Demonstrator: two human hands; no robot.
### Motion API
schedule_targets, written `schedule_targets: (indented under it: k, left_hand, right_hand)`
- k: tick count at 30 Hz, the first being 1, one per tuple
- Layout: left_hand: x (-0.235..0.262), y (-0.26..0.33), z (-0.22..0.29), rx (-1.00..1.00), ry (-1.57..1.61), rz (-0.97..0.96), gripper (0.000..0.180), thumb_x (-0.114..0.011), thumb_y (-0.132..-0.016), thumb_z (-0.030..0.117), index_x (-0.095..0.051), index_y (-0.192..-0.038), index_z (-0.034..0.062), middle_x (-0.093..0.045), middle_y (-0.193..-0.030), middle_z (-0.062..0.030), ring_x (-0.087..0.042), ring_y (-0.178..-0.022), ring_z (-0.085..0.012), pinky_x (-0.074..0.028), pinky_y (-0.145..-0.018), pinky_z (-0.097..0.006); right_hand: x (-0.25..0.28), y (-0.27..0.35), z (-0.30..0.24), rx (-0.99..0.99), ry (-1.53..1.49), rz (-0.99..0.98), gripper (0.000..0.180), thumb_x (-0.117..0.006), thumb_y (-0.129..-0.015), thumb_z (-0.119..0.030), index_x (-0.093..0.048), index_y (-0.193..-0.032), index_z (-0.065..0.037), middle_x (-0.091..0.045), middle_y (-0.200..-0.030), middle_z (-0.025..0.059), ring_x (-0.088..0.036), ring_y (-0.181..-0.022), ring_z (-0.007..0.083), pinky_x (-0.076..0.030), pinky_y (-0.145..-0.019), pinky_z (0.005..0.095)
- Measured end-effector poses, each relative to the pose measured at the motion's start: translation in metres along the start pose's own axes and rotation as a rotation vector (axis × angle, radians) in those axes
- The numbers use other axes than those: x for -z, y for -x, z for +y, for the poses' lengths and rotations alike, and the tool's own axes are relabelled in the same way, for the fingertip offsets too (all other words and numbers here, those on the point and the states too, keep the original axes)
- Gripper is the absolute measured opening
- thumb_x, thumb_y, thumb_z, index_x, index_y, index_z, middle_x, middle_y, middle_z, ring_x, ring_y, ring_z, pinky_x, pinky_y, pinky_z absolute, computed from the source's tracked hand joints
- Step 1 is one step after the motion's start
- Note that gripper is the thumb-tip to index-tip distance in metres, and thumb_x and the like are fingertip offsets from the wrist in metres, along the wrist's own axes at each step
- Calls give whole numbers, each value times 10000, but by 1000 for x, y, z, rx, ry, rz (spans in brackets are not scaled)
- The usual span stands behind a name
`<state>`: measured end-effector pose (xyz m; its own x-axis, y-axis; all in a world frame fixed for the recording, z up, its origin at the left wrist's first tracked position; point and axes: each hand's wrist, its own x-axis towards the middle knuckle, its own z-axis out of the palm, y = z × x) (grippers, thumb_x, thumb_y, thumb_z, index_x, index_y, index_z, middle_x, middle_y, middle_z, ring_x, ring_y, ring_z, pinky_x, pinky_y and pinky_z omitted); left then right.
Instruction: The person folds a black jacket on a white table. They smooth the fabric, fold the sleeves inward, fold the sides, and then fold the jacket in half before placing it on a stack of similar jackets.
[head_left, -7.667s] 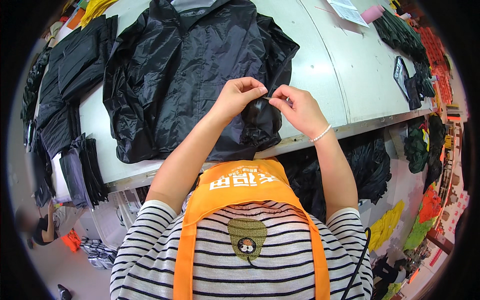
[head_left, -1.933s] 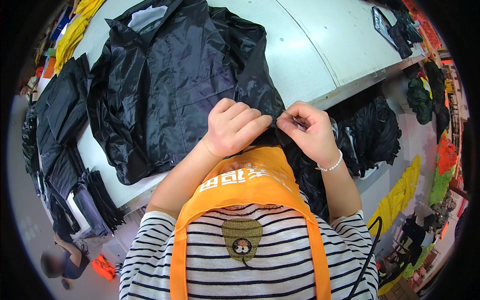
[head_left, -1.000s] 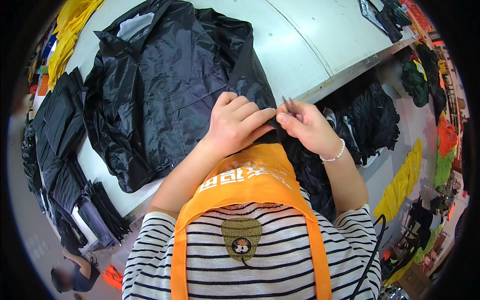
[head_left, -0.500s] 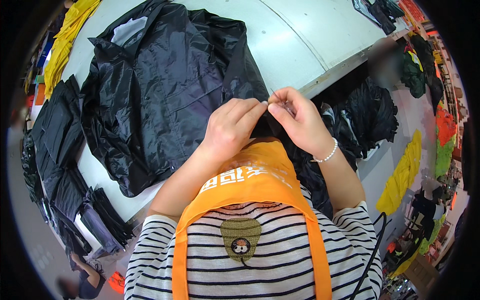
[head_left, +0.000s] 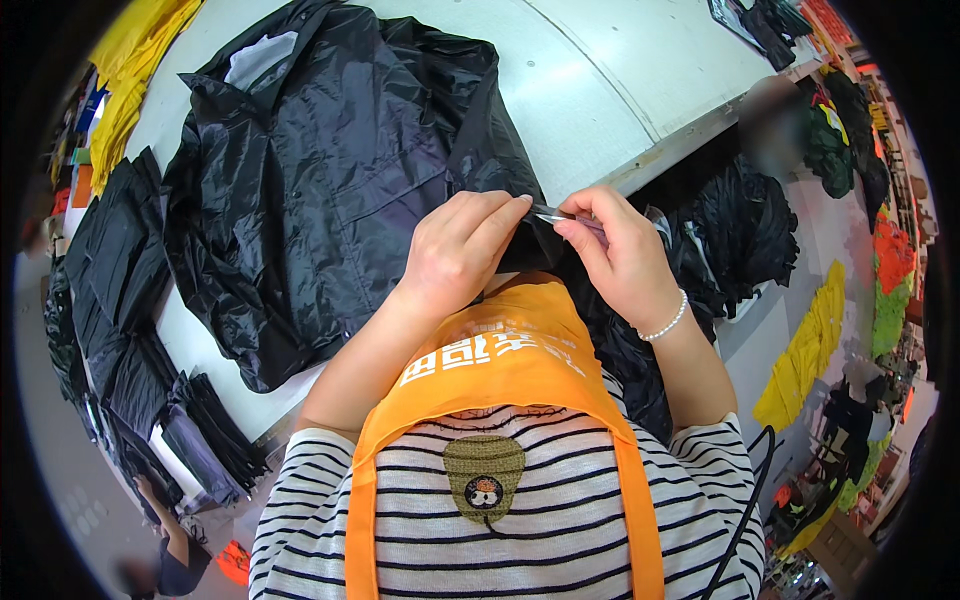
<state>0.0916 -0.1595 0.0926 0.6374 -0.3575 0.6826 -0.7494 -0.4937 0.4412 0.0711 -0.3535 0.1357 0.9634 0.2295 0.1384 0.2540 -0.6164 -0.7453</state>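
A shiny black jacket (head_left: 320, 190) lies spread on the pale table, its collar at the far left. My left hand (head_left: 452, 245) is closed on the end of the jacket's sleeve, pinching the fabric between thumb and fingertips. Just to its right, my right hand (head_left: 632, 265) grips thread snips (head_left: 548, 214), small and metal with thin pointed blades. The blade tips meet the dark fabric beside my left fingertips. My right fingers cover most of the snips' handle, and any thread there is too fine to see.
Folded black garments (head_left: 118, 260) are stacked along the table's left side. A heap of black clothing (head_left: 740, 235) lies to the right, below the table edge (head_left: 690, 140). Yellow cloth (head_left: 805, 345) hangs further right. Another person's arm (head_left: 172, 530) shows at the lower left.
My right hand has shifted slightly right and down, and the snips have turned so their blades point left at the fabric. My left hand keeps its pinch on the sleeve.
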Motion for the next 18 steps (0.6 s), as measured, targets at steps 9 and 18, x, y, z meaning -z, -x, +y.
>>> schedule_targets:
  k: [9,18]
  left_hand:
    - [3,0,1,37,-18,-19,437,-681,-643,-87,-643,-1066,16,-642,-917,-104,-621,-757,-242,-506,-636,-306]
    - [1,5,-1,340,199,155,630,-749,-575,-38,-549,-1166,50,-580,-1033,-104,-550,-731,-214,-486,-644,-304]
  right_hand:
    - [-2,-3,-1,22,39,-16,162,-643,-851,-152,-552,-919,-38,-615,-829,108,-622,-677,262,-490,-597,306]
    - [-4,-7,-2,-91,-108,-147,143,-615,-879,-89,-554,-958,13,-592,-809,83,-580,-697,134,-475,-651,243]
